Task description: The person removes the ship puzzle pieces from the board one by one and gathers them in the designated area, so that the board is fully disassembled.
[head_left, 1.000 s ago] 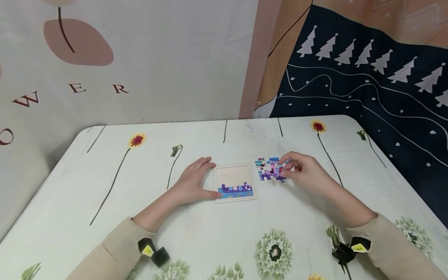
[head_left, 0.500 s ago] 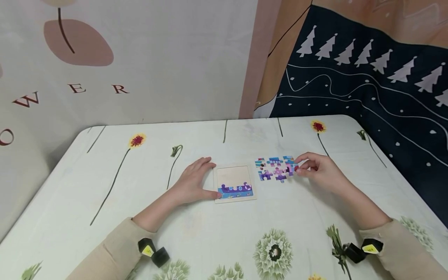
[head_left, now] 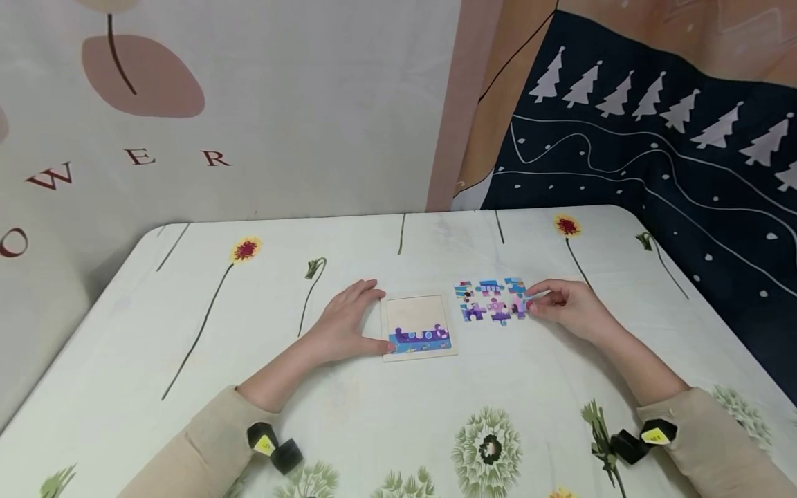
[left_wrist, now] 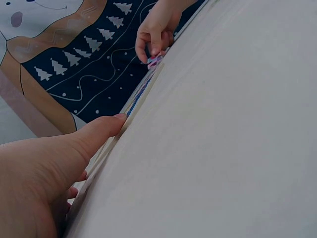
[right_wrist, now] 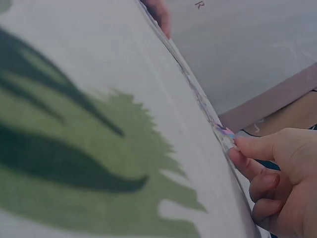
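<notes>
A square wooden puzzle board [head_left: 416, 312] lies on the table in the head view, its near part filled with blue and purple pieces and its far part bare wood. My left hand [head_left: 339, 321] rests along the board's left side, with a straight thumb on the near corner and fingertips at the far corner. To the right lie several loose jigsaw pieces [head_left: 490, 287] in blue, pink and purple. At their right edge my right hand [head_left: 568, 309] pinches a jigsaw piece [right_wrist: 226, 131] between thumb and index finger; the fingertips hide part of it.
A white tablecloth [head_left: 398, 408] with printed flowers covers the table. Behind it hangs a pale cloth [head_left: 336, 124] with letters, and a dark cloth [head_left: 623, 152] with white trees stands at the right. A black wrist camera [head_left: 274, 446] is strapped over each sleeve.
My right hand has moved rightward from over the loose pieces to their right edge, then slightly toward me; a pink-purple piece there has shifted with it. The left hand and board stay put.
</notes>
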`<state>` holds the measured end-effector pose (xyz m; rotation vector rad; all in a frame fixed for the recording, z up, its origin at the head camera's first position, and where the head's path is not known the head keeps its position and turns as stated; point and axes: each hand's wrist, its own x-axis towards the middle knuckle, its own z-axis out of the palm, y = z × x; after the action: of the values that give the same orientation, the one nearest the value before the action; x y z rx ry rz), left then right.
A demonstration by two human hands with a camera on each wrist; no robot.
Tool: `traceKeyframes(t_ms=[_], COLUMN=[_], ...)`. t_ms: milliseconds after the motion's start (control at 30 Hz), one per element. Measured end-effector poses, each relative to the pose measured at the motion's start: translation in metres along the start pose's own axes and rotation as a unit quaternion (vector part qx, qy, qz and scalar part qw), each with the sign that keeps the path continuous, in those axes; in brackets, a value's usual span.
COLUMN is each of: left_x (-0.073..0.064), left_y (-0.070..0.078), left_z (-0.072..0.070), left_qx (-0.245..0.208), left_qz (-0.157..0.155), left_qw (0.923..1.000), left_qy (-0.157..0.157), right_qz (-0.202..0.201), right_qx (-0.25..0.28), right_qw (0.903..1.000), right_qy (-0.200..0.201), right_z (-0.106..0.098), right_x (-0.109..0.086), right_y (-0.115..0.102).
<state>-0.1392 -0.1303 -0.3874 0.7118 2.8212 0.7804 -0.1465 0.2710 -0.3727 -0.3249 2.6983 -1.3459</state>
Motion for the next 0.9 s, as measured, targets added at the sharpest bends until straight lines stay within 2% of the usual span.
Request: traceKeyframes(t_ms=[267,533,767,900], left_x=[0.0016,0.002,0.0026,0.0026], left_y=[0.0002,-0.0001,-0.0014,-0.0024], left_z=[0.0003,-0.001,0.0007,0.0021], left_qx=[0.004,0.0,0.003,0.006], left_qz=[0.001,0.004,-0.001,-0.004], left_qw=[1.0,1.0,1.0,1.0], left_qy=[0.001,0.004,-0.001,-0.002], right_qz=[0.013,0.051,0.037,0.03], right_qx=[-0.02,-0.067,-0.098,-0.09], right_qw=[0.9996,0.9964,0.9946,0.9955], right_qy=[0.018,0.014,0.005,0.005], right_z=[0.0021,-0.0005,-0.0008,0.0002], right_x=[0.0016,0.0056,0.0054,0.0043], right_y=[0.0018,-0.0051,-0.0041,-0.0026])
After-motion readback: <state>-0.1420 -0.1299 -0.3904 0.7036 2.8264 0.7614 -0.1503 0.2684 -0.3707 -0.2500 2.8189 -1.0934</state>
